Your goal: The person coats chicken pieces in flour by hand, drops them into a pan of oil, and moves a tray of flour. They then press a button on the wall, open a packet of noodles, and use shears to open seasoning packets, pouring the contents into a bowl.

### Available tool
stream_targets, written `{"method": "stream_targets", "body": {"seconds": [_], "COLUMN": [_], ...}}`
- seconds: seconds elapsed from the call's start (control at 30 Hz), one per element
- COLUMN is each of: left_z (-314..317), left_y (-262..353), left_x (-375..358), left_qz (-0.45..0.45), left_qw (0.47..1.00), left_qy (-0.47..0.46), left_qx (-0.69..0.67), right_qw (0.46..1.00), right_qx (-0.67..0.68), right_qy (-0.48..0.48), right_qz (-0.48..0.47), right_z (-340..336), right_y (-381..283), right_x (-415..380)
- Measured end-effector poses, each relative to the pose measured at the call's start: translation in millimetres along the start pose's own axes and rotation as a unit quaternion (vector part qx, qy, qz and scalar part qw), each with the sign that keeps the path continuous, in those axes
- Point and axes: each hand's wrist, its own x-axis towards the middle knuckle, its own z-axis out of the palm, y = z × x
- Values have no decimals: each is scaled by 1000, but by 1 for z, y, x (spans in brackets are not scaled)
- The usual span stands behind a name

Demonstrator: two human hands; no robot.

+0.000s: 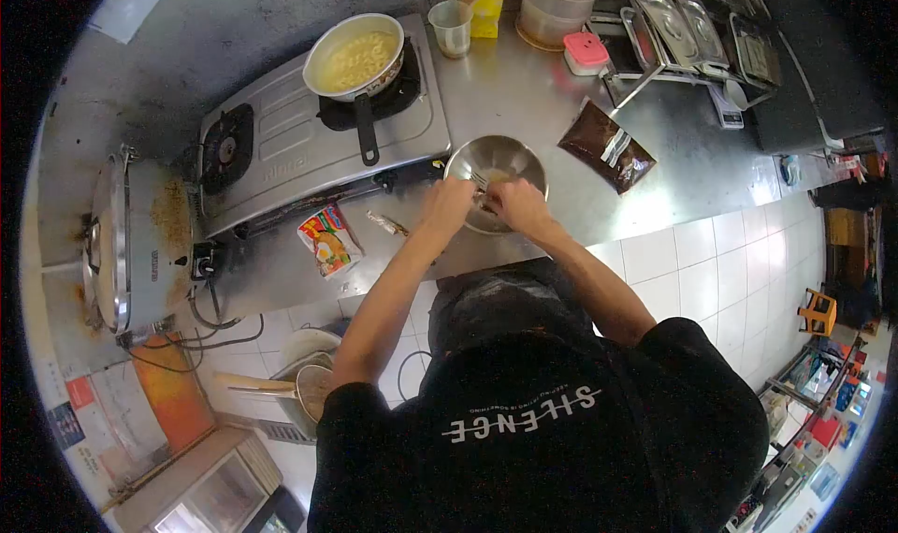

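Observation:
Both hands are over a steel bowl (524, 152) on the metal counter. My left hand (451, 202) is closed at the bowl's left side, with a fork (479, 179) showing at its fingers. Close beside it, my right hand (520, 204) has its fingers pinched together; what they hold is too small to make out. A little pale matter lies in the bowl. To the left are a colourful noodle packet (329, 241) and a small torn sachet (386, 223). A bag of dark brown contents (607, 146) lies to the right.
A pot of noodles (358, 62) sits on the gas stove (281, 149), its handle pointing towards me. Behind the bowl stand a measuring jug (451, 28), a plastic tub (557, 9) and a pink-lidded box (586, 54). A rack of trays (683, 32) is at the back right.

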Motion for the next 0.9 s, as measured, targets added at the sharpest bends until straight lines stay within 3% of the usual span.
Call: {"method": "stream_targets", "body": {"seconds": [0.1,0.2,0.3,0.4,0.5,0.6,0.8,0.9], "left_z": [-8,-3,-9,-6,-2,7,24,19], "left_y": [7,4,5,5,1,-2,-3,3], "left_x": [-4,-1,0,-1,-3,-2,-3,-12], "left_qz": [40,33,-9,-19,19,36,14,14], "left_qw": [998,997,996,999,999,997,995,995], "left_qy": [1,12,-4,6,33,40,37,100], "left_qx": [-46,-70,-94,-31,-36,-61,-91,-25], "right_qw": [999,990,998,995,994,997,997,999], "right_qx": [33,131,66,85,92,60,3,10], "right_qy": [23,58,26,52,32,50,78,38], "right_qz": [21,-19,1,9,-42,8,11,-5], "right_z": [-6,3,3,5,5,7,-6,-6], "right_y": [-10,1,2,8,15,14,-5,-1], "right_x": [0,5,7,9,9,6,-4,-5]}}
